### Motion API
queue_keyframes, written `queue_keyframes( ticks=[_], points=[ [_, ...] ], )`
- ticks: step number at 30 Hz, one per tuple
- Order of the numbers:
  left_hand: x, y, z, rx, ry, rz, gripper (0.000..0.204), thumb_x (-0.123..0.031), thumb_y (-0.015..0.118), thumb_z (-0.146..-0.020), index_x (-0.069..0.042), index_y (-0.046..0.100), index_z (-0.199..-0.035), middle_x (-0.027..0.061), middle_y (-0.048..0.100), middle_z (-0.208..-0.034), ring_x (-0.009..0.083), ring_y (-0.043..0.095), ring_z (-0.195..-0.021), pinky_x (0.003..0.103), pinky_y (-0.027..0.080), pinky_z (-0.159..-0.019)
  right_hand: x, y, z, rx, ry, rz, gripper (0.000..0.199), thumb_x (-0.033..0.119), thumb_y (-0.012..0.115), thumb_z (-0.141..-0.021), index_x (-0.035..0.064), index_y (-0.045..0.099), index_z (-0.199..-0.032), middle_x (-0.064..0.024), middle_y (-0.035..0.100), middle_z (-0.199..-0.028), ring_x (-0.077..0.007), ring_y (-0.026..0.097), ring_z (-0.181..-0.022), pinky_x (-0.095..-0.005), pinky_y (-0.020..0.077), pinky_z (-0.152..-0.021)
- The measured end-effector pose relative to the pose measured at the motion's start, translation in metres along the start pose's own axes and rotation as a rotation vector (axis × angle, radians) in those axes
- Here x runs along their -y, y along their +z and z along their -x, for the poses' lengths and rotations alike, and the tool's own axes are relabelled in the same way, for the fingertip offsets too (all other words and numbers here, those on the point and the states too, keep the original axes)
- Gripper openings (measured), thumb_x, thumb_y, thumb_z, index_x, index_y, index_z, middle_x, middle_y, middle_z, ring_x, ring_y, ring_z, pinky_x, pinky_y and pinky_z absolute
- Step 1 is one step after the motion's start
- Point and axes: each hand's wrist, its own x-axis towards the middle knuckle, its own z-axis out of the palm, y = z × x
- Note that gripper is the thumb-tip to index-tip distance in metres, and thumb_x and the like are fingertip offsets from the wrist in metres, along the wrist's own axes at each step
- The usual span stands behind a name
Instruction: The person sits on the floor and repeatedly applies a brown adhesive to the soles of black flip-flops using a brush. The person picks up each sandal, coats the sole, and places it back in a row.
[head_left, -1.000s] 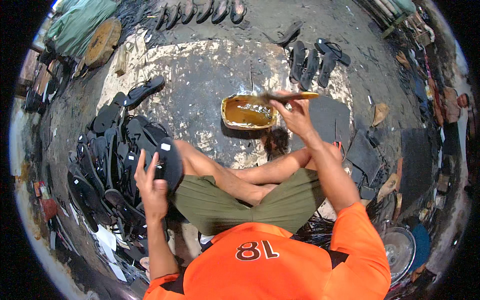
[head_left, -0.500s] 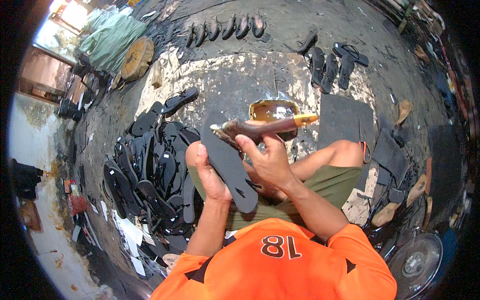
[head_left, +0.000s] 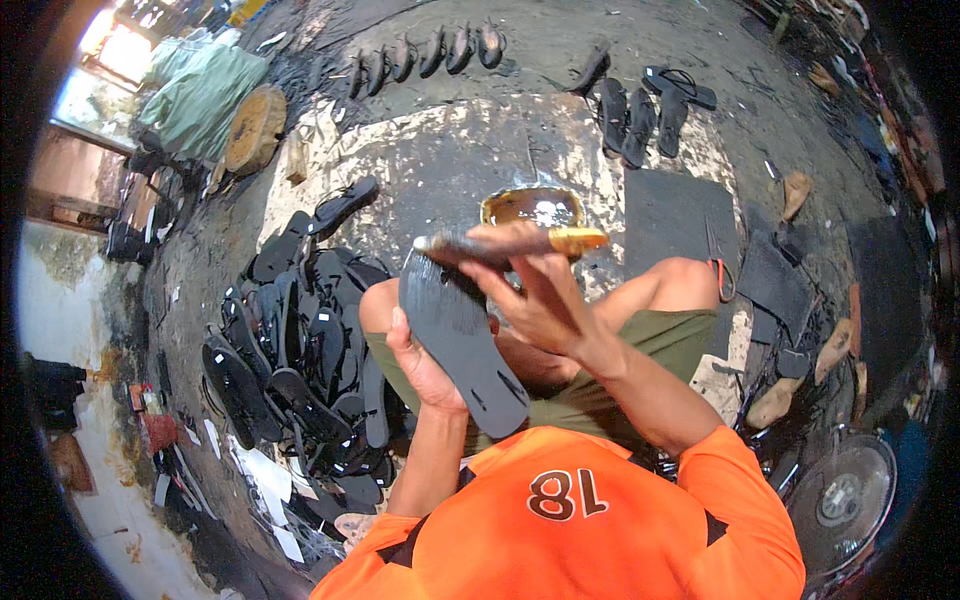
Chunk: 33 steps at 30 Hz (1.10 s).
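My left hand [head_left: 432, 372] is closed on the left edge of a dark grey flip-flop sole [head_left: 465, 355], its broad end pointing away from me and its near end above my lap. Slots and short dark strap ends show near the close end. In my right hand [head_left: 540, 300] is a brush [head_left: 572, 241] with a brown and yellow handle, gripped in the fingers. Its bristle end touches the sole's far end, where a wet, shiny streaked patch shows. Just beyond stands a bowl [head_left: 578, 203] of glossy amber liquid, partly hidden by the brush and hand.
Black flip-flops [head_left: 290, 340] lie heaped at my left. Several sandals [head_left: 432, 52] stand in a row far off; more flip-flops [head_left: 638, 125] sit at far right. Right of my knee are red-handled scissors [head_left: 722, 280], wooden shoe lasts [head_left: 775, 402] and a round fan grille [head_left: 840, 495].
The brush has moved over the sole's far end, and wet streaks now show there. The sole has turned slightly, its near end shifting right. The whole view has shifted a little.
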Motion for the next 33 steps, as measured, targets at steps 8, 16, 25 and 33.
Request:
queue_keyframes(
  ticks=[8,16,25,33],
  points=[
    [0.018,-0.029,0.087,-0.247,-0.209,-0.193,0.080,-0.073,0.042,-0.089,-0.010,0.048,-0.138,0.0170,0.060,-0.121,0.0316,0.064,-0.088,0.044,0.054,-0.070,-0.001,-0.062,0.005,-0.309,0.625,-0.435,0.031,0.019,0.068,-0.094,-0.0026,0.062,-0.116,-0.0060,0.069,-0.103,-0.0106,0.063,-0.090,-0.0269,0.0520,-0.079],
    [-0.011,0.009,-0.035,0.023,0.062,-0.163,0.048,-0.049,0.051,-0.098,-0.007,0.057,-0.121,0.0098,0.068,-0.102,0.0219,0.067,-0.084,0.037,0.056,-0.077,0.037,0.012,0.050,-0.090,0.562,-0.424,0.030,0.018,0.069,-0.091,-0.0019,0.063,-0.114,-0.0147,0.068,-0.108,-0.0256,0.065,-0.102,-0.0376,0.0503,-0.089],
    [-0.016,0.001,-0.068,-0.038,-0.024,-0.033,0.057,-0.057,0.056,-0.093,-0.004,0.059,-0.116,0.0149,0.066,-0.103,0.0231,0.066,-0.072,0.034,0.060,-0.062,0.018,-0.001,0.049,0.208,0.237,-0.177,0.026,0.019,0.068,-0.089,0.0061,0.066,-0.112,-0.0108,0.064,-0.107,-0.0299,0.059,-0.098,-0.0429,0.0437,-0.086],
    [-0.004,-0.010,-0.071,0.082,-0.183,0.061,0.050,-0.051,0.061,-0.093,-0.007,0.061,-0.118,0.0098,0.068,-0.104,0.0232,0.065,-0.092,0.039,0.054,-0.085,0.005,-0.019,0.017,0.206,-0.113,0.035,0.033,0.017,0.075,-0.083,0.0079,0.064,-0.113,-0.0080,0.065,-0.102,-0.0275,0.060,-0.095,-0.0403,0.0443,-0.082]
  ],
)
